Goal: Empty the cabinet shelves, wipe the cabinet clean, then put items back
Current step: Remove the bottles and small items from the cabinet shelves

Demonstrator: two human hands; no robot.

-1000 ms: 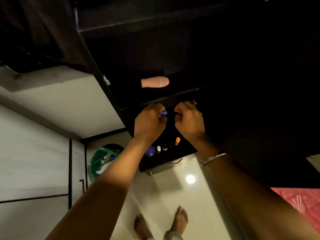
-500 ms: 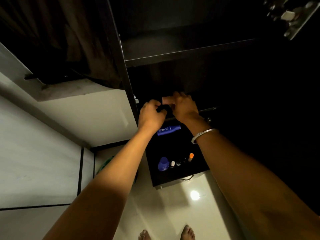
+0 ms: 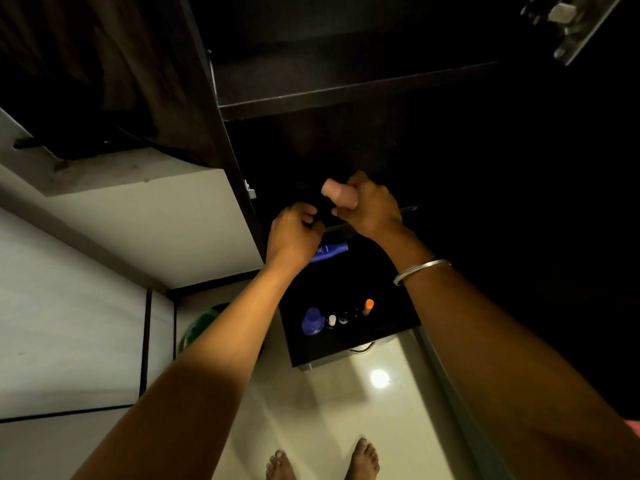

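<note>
Cabinet (image 3: pixel 346 98), dark wood, open in front of me and badly lit; I can make out one shelf edge high in the head view and little of the interior behind it. Item one: pink bottle (image 3: pixel 337 192), held at the cabinet opening, tilted, its rounded end pointing up and left. My right hand (image 3: pixel 369 207) has its fingers curled round that bottle's lower part; a silver bangle (image 3: pixel 420 270) sits on the same wrist. My left hand (image 3: pixel 294 235) is just beside it, lower and to the left, fingers curled in; whether it grips anything I cannot tell, the spot being in shadow. Item two: blue bottle (image 3: pixel 330 251), lying on its side on the dark surface (image 3: pixel 377 306) below the hands, partly hidden behind the left hand. Item three: a row near that surface's front edge, namely a blue cap-shaped container (image 3: pixel 313 321), a small white-topped bottle (image 3: pixel 331 320), two small dark bottles too dim to describe, and an orange-capped tube (image 3: pixel 369 305). Further out: pale glossy floor (image 3: pixel 346 410) with a light reflected on it, my bare feet (image 3: pixel 365 457) at the bottom edge, and a green bin (image 3: pixel 202 329) left of the forearm.
</note>
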